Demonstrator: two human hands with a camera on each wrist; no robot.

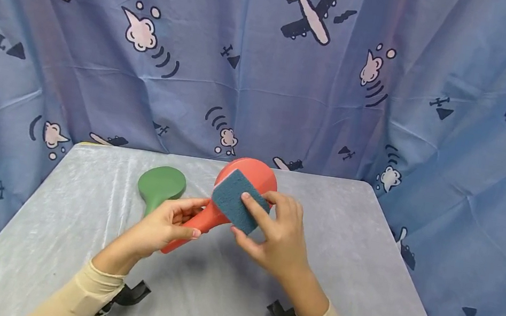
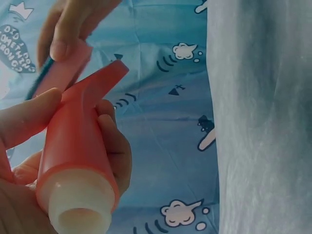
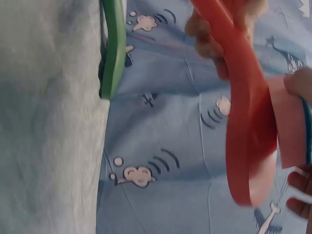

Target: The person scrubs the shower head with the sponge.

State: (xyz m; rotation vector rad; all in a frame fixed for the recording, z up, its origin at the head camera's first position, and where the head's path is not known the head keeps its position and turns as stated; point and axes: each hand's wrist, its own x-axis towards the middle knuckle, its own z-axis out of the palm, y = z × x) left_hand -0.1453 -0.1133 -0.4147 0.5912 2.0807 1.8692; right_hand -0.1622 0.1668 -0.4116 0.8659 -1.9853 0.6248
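In the head view my left hand grips the handle of a red shower head, held up above the table with its round head tilted away. A hollow whitish fitting ends the handle in the left wrist view. My right hand holds a sponge by its edges, fingers spread over its teal scouring side. The sponge's pink foam lies against the red head in the right wrist view. Behind my left hand, a green shower head lies on the table, its handle partly hidden.
A pale grey cloth covers the table. A blue curtain printed with planes and clouds hangs behind and at both sides. Black straps sit at both wrists, below the cream sleeves.
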